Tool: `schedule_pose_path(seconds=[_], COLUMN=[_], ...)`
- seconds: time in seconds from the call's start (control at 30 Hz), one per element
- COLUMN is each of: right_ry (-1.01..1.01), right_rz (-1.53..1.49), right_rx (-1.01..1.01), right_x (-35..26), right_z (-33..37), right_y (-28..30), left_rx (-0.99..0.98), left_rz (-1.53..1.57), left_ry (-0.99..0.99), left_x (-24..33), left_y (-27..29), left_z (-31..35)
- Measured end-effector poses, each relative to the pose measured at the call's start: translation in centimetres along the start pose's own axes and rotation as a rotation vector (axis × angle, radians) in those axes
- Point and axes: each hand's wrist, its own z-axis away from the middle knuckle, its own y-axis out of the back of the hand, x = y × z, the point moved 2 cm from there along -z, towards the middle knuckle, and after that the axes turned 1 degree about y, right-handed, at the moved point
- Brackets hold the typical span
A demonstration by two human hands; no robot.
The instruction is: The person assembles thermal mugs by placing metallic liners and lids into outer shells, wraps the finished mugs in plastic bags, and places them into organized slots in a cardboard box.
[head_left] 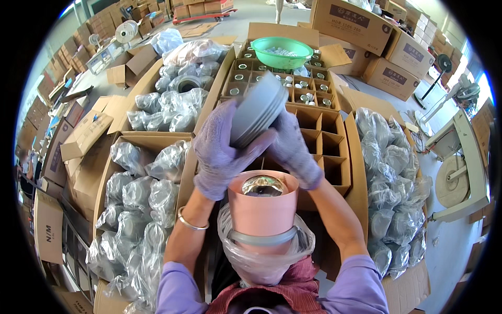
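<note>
Both my hands, in pale purple-grey gloves, hold a grey-blue ribbed, cup-shaped part (pixel 260 107), tilted, above a pink round vessel. My left hand (pixel 217 149) wraps its left side, thumb across the lower edge. My right hand (pixel 294 149) grips the right side, some fingers hidden behind it. Below stands the pink vessel (pixel 261 214), upright and open at the top. Inside it shows a shiny, mirror-like rounded liner (pixel 264 184). A grey band (pixel 264 239) rings its lower part, and a crumpled clear plastic bag (pixel 266 267) is gathered around it.
Cartons of bagged grey items (pixel 137 196) stand left and right (pixel 392 178). Ahead, a divided carton (pixel 330 123) holds several silvery-topped pieces, with a green basin (pixel 281 52) on it. Stacked boxes (pixel 353 23) and a fan (pixel 127 32) are farther off.
</note>
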Motion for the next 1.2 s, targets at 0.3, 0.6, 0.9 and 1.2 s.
schedule_pose_path(seconds=[0.3, 0.6, 0.9, 1.2], right_ry=[-0.354, -0.436, -0.302, -0.354], right_rz=[-0.669, -0.623, -1.162, -1.036], right_rx=[-0.123, 0.014, -0.097, -0.082], right_x=[4.1, 1.9, 5.5, 5.7], right_z=[9.7, 11.5, 12.8, 13.4], right_y=[4.5, 1.9, -0.7, 0.0], left_rx=[-0.663, -0.327, -0.533, -0.492], left_rz=[0.615, 0.811, 0.450, 0.612], left_ry=[0.315, 0.285, 0.186, 0.330], left_x=[-3.3, -3.6, 1.2, -0.2], left_y=[2.1, 0.7, 2.3, 2.2], left_z=[4.0, 7.6, 5.3, 6.4])
